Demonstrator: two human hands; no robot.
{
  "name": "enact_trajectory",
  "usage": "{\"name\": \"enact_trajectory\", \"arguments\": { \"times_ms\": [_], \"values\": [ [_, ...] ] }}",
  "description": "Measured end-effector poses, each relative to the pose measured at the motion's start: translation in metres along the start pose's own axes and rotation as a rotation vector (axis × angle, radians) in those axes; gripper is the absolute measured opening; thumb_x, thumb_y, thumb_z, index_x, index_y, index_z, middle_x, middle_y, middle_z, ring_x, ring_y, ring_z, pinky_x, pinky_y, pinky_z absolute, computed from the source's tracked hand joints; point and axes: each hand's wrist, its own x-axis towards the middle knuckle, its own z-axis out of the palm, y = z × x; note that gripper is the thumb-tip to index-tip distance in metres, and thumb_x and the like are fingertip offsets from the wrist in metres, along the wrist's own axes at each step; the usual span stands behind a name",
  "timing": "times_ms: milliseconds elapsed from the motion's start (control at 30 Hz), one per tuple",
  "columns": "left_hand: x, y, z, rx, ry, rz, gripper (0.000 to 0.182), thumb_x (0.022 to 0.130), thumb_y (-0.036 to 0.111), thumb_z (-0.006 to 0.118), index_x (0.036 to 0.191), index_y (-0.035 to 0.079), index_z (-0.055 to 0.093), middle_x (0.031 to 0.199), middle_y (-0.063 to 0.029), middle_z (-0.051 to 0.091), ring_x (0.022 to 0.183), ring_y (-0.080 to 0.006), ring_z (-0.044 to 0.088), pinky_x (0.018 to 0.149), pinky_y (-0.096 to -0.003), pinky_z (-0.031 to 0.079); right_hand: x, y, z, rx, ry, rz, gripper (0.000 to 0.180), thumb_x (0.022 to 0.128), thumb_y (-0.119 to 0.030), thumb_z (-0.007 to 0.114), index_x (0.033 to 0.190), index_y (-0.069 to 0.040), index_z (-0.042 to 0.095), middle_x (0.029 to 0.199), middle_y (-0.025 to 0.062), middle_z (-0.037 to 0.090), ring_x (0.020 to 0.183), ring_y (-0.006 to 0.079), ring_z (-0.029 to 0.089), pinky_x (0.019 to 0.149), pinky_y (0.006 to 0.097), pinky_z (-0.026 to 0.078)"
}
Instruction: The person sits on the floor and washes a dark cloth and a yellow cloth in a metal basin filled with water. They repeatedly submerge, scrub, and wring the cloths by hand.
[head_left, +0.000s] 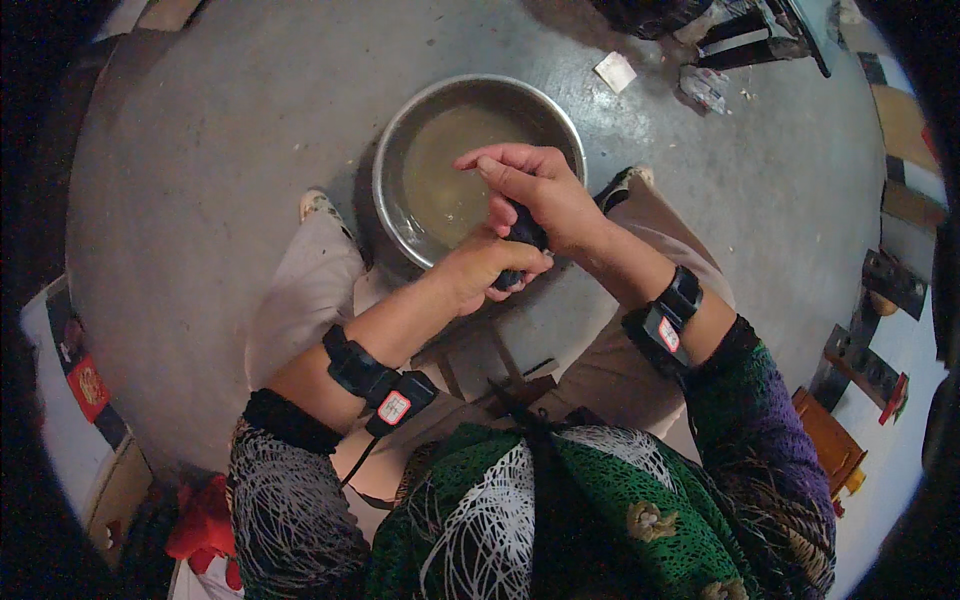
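Note:
A dark, bunched cloth (527, 227) runs between my two hands, held over the near right part of a round metal basin (380, 180). My left hand (491, 262) is closed around its lower end, and a bit of the cloth shows below the fingers. My right hand (551, 187) grips the upper end in its palm and lower fingers; thumb and index finger point left over the basin. The fingers hide much of the cloth, so its full shape cannot be told. Cloudy, yellowish water (450, 172) lies in the basin.
The basin stands on a grey concrete floor (225, 135) between my shoes. A white paper square (616, 72) and a crumpled plastic wrapper (705, 88) lie beyond it, near a dark-legged stool (750, 49). A red bag (201, 525) is at lower left. Black straps with boxes circle both forearms.

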Motion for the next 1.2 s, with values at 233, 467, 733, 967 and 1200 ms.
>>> {"name": "enact_trajectory", "arguments": {
  "times_ms": [233, 467, 733, 967, 1200],
  "values": [
    [0.013, -0.014, -0.001, 0.136, 0.302, -0.033, 0.008, 0.072, 0.012, 0.064, 0.069, 0.008, 0.057, 0.062, -0.0002, 0.051, 0.047, -0.0076, 0.043, 0.038, -0.0226, 0.025, 0.015, 0.021, -0.003, -0.127, 0.058, -0.052, 0.023, 0.093, -0.017, 0.050, 0.102, 0.000, 0.061, 0.055, 0.0001, 0.049, 0.050, 0.0081, 0.047, 0.049, 0.0235, 0.040],
    [0.026, -0.007, -0.001, 0.195, 0.498, 0.057, 0.033, 0.065, 0.006, 0.067, 0.092, 0.009, 0.048, 0.074, -0.0010, 0.052, 0.061, -0.0116, 0.051, 0.048, -0.0258, 0.037, 0.040, 0.038, -0.008, -0.143, 0.182, -0.079, 0.020, 0.088, -0.015, 0.054, 0.092, 0.002, 0.064, 0.054, 0.0051, 0.054, 0.045, 0.0115, 0.051, 0.043, 0.0272, 0.041],
    [0.053, -0.009, -0.011, 0.267, 0.484, 0.430, 0.058, 0.066, 0.006, 0.071, 0.113, 0.008, 0.037, 0.103, -0.0051, 0.053, 0.095, -0.0166, 0.055, 0.077, -0.0291, 0.047, 0.056, 0.042, -0.016, -0.228, 0.273, -0.064, 0.020, 0.089, -0.014, 0.053, 0.093, 0.003, 0.064, 0.057, 0.0050, 0.055, 0.047, 0.0116, 0.051, 0.045, 0.0273, 0.041],
    [0.088, -0.025, -0.032, 0.318, 0.510, 0.509, 0.067, 0.065, 0.015, 0.075, 0.117, 0.008, 0.032, 0.109, -0.0080, 0.053, 0.100, -0.0203, 0.054, 0.084, -0.0335, 0.046, 0.061, 0.043, -0.022, -0.232, 0.364, -0.125, 0.020, 0.086, -0.015, 0.056, 0.088, 0.002, 0.065, 0.058, 0.0081, 0.059, 0.045, 0.0151, 0.055, 0.043, 0.0309, 0.043],
    [0.072, -0.010, -0.018, 0.548, 0.626, 0.611, 0.084, 0.064, 0.012, 0.076, 0.133, 0.011, 0.027, 0.116, -0.0083, 0.050, 0.102, -0.0238, 0.054, 0.086, -0.0324, 0.045, 0.061, 0.034, -0.021, -0.316, 0.522, -0.249, 0.022, 0.086, -0.019, 0.057, 0.088, 0.002, 0.065, 0.061, 0.0069, 0.060, 0.050, 0.0123, 0.056, 0.050, 0.0282, 0.044]
  ]
}}
